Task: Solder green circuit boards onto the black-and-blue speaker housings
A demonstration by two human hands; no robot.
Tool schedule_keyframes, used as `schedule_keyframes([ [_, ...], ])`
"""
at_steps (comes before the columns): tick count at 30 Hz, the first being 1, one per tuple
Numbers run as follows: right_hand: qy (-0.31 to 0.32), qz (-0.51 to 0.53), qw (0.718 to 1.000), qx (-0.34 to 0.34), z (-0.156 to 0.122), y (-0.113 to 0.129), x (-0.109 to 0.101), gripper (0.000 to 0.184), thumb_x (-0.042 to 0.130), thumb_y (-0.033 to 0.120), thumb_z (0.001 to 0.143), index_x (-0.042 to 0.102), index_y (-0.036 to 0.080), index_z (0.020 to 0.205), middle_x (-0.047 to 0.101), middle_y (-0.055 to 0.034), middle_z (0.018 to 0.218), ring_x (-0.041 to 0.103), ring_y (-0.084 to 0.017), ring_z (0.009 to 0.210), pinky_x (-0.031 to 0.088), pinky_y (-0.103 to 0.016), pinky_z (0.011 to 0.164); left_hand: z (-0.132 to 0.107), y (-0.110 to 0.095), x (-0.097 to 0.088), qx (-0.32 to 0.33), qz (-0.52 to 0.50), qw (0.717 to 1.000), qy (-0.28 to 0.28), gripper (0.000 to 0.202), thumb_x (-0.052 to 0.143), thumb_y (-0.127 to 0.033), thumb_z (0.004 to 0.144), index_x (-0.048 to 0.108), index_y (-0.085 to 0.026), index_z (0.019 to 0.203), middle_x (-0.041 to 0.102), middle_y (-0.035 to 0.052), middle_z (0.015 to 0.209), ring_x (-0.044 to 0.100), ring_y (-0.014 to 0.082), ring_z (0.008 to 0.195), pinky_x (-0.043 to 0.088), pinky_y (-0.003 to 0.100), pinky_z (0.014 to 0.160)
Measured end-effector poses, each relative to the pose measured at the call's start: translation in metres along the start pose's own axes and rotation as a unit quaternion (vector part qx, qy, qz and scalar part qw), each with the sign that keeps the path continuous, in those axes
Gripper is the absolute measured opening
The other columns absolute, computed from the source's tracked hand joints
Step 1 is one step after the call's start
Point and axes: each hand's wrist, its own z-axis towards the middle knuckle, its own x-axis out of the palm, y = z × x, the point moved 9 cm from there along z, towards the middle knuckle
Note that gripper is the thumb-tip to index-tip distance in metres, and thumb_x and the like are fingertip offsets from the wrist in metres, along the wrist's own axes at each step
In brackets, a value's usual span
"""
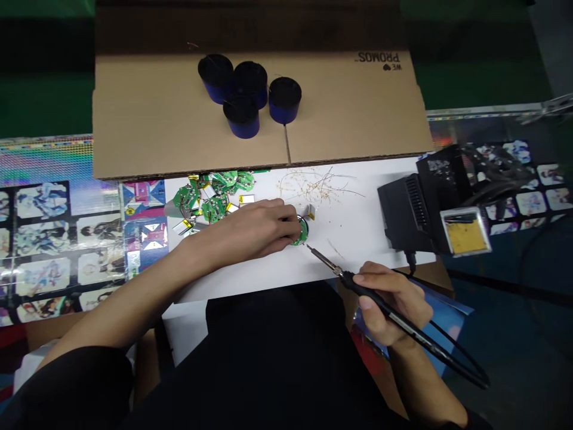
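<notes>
My left hand [255,230] pinches a small round green circuit board [302,232] at its fingertips, on a white sheet [353,239]. My right hand [391,301] grips a black soldering iron [371,292], whose metal tip stops just short of the board's lower edge. Beyond my left hand lies a heap of similar green boards [210,200] mixed with small silver-and-yellow pouch cells [246,199]. One more pouch cell [310,211] stands just past the round board. Thin wire clippings [313,185] are scattered behind it.
A black soldering station [405,212] stands at the right, with a yellow sponge tray [465,237] in front. Several black-topped blue cylinders [284,100] stand on a cardboard sheet [353,119] at the back. Printed picture sheets [45,239] cover the bench at the left.
</notes>
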Motion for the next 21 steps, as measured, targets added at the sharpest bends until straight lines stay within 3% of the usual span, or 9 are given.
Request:
schedule_keyframes([
  [6, -0.071, -0.010, 0.997, 0.037, -0.013, -0.023, -0.016, 0.029, 0.076, 0.020, 0.088, 0.075, 0.024, 0.117, 0.078, -0.0044, 0.088, 0.077, -0.022, 0.074, 0.067, -0.036, 0.065, 0.001, 0.000, 0.002, -0.007, 0.018, 1.000, 0.004, 0.022, 0.049, -0.022, 0.112, 0.071, -0.019, 0.107, 0.071, 0.0080, 0.109, 0.065, 0.0223, 0.099, 0.049, 0.035, 0.090],
  [9, -0.094, -0.015, 0.994, 0.062, -0.017, -0.034, -0.016, 0.035, 0.080, 0.017, 0.087, 0.074, 0.025, 0.121, 0.080, -0.0045, 0.096, 0.079, -0.020, 0.075, 0.068, -0.033, 0.065, -0.003, -0.001, 0.001, -0.013, 0.038, 0.999, -0.010, 0.024, 0.049, -0.023, 0.112, 0.072, -0.019, 0.107, 0.072, 0.0085, 0.110, 0.065, 0.0228, 0.098, 0.051, 0.037, 0.092],
  [14, -0.150, 0.000, 0.979, 0.139, -0.022, -0.056, -0.016, 0.037, 0.080, 0.017, 0.092, 0.071, 0.024, 0.127, 0.081, -0.0065, 0.109, 0.081, -0.017, 0.074, 0.068, -0.028, 0.061, -0.021, -0.004, 0.001, -0.062, 0.030, 0.989, -0.130, 0.017, 0.058, -0.029, 0.110, 0.073, -0.021, 0.109, 0.068, 0.0112, 0.129, 0.064, 0.0281, 0.114, 0.055, 0.046, 0.099],
  [17, -0.160, 0.033, 0.973, 0.160, -0.016, -0.066, -0.009, 0.032, 0.077, 0.019, 0.095, 0.070, 0.024, 0.126, 0.081, -0.0041, 0.104, 0.075, -0.012, 0.060, 0.064, -0.025, 0.054, -0.030, 0.000, 0.015, -0.130, -0.033, 0.968, -0.213, 0.019, 0.072, -0.038, 0.103, 0.069, -0.021, 0.110, 0.058, 0.0159, 0.149, 0.060, 0.0327, 0.133, 0.057, 0.051, 0.107],
  [21, -0.153, 0.075, 0.972, 0.165, -0.002, -0.074, 0.008, 0.025, 0.074, 0.023, 0.099, 0.068, 0.024, 0.124, 0.080, -0.0019, 0.099, 0.071, -0.010, 0.058, 0.062, -0.023, 0.053, -0.033, 0.005, 0.033, -0.183, -0.100, 0.942, -0.262, 0.013, 0.070, -0.031, 0.103, 0.062, -0.021, 0.105, 0.061, 0.0168, 0.148, 0.064, 0.0297, 0.136, 0.061, 0.049, 0.109],
])
